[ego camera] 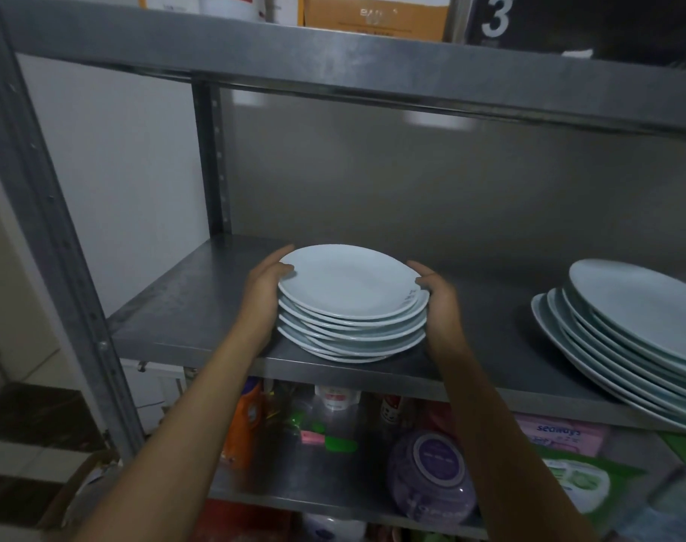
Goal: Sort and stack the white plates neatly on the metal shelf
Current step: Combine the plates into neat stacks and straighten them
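Both hands, left point(261, 295) and right point(439, 303), clasp small plate stack point(351, 303) on metal shelf point(185, 307); larger stack point(626, 338) right.

The grey metal shelf point(200, 307) carries two piles of white plates — a smaller stack point(353, 307) near its front edge, a larger stack point(626, 334) at far right.

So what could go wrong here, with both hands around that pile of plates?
The small plate stack sits close to the front edge of the metal shelf, and its plates look slightly uneven, so a nudge from the left hand or right hand could tip one off. The larger plate stack leans and may overhang the edge; a bump might make it slide.
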A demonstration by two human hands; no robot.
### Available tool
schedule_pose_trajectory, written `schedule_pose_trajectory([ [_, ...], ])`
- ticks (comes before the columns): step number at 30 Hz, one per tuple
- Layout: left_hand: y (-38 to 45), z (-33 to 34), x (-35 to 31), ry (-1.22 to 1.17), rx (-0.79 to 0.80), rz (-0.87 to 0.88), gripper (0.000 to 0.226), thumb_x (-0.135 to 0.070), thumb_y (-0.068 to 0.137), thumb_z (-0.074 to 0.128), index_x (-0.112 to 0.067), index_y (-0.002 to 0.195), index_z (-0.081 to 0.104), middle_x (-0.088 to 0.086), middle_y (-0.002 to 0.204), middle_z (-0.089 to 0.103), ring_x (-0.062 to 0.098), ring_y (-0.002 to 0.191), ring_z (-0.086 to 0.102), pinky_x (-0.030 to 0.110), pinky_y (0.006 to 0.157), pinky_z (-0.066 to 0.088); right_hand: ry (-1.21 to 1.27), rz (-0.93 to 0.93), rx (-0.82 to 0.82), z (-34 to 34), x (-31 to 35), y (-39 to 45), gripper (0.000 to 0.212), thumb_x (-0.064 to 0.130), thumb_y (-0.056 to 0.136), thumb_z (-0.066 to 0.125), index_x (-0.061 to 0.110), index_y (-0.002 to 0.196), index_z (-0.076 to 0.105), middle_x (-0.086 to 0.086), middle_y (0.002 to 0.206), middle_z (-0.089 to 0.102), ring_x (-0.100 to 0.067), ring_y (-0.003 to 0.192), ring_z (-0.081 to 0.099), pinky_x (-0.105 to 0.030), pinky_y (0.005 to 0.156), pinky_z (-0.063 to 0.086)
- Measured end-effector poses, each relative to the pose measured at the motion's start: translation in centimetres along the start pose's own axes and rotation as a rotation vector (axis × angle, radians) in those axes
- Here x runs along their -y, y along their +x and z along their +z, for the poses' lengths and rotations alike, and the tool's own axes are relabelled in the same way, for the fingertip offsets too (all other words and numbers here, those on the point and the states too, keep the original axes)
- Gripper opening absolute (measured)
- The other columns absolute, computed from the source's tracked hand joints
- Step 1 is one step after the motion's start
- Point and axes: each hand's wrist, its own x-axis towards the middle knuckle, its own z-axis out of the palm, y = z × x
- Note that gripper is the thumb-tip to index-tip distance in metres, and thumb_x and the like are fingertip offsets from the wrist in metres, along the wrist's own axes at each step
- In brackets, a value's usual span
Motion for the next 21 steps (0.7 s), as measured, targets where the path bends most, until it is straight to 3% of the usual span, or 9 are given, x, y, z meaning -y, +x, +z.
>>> schedule_pose_trajectory([
  [6, -1.1, 1.0, 0.9, -0.113, -0.065, -0.086, 0.059, -0.021, 0.069, 0.052, -0.008, 0.126, 0.059, 0.017, 0.121, 0.064, 0.034, 0.108, 0.061, 0.044, 0.092, 0.049, -0.008, 0.015, -0.045, 0.8, -1.7, -0.2, 0.060, 0.020, 0.059, 0.050, 0.007, 0.115, 0.067, -0.018, 0.114, 0.068, -0.038, 0.106, 0.063, -0.054, 0.100, 0.045],
  [11, -0.8, 0.9, 0.8, -0.079, -0.055, -0.092, 0.036, -0.015, 0.087, 0.049, -0.012, 0.121, 0.062, 0.016, 0.123, 0.063, 0.032, 0.112, 0.060, 0.042, 0.097, 0.046, -0.040, 0.020, -0.021, 0.4, -1.3, -0.4, 0.054, 0.023, 0.062, 0.055, 0.011, 0.114, 0.069, -0.013, 0.112, 0.070, -0.032, 0.105, 0.065, -0.049, 0.100, 0.047],
  [16, -0.5, 0.7, 0.2, -0.116, -0.105, -0.083, 0.045, -0.036, 0.074, 0.055, -0.021, 0.115, 0.067, 0.002, 0.123, 0.064, 0.021, 0.114, 0.059, 0.040, 0.104, 0.044, -0.039, 0.012, -0.068, -0.4, -0.6, 0.0, 0.034, 0.030, 0.069, 0.063, 0.019, 0.100, 0.072, -0.003, 0.111, 0.071, -0.023, 0.106, 0.065, -0.045, 0.102, 0.046],
  [18, -0.3, 1.0, 0.1, -0.112, -0.097, -0.085, 0.039, -0.034, 0.080, 0.056, -0.021, 0.116, 0.067, 0.001, 0.123, 0.064, 0.020, 0.114, 0.060, 0.040, 0.105, 0.043, -0.030, 0.000, -0.097, 0.0, -0.2, 0.0, 0.032, 0.027, 0.077, 0.064, 0.015, 0.106, 0.071, -0.006, 0.114, 0.069, -0.024, 0.109, 0.063, -0.043, 0.102, 0.046],
  [21, -0.6, 1.5, 0.4, -0.049, -0.072, -0.078, 0.036, -0.025, 0.088, 0.054, -0.020, 0.122, 0.063, 0.002, 0.126, 0.062, 0.023, 0.115, 0.059, 0.039, 0.102, 0.045, -0.077, 0.009, -0.096, 1.0, -1.0, -0.5, 0.041, 0.013, 0.087, 0.060, 0.008, 0.128, 0.058, -0.008, 0.119, 0.063, -0.022, 0.108, 0.061, -0.032, 0.087, 0.050],
])
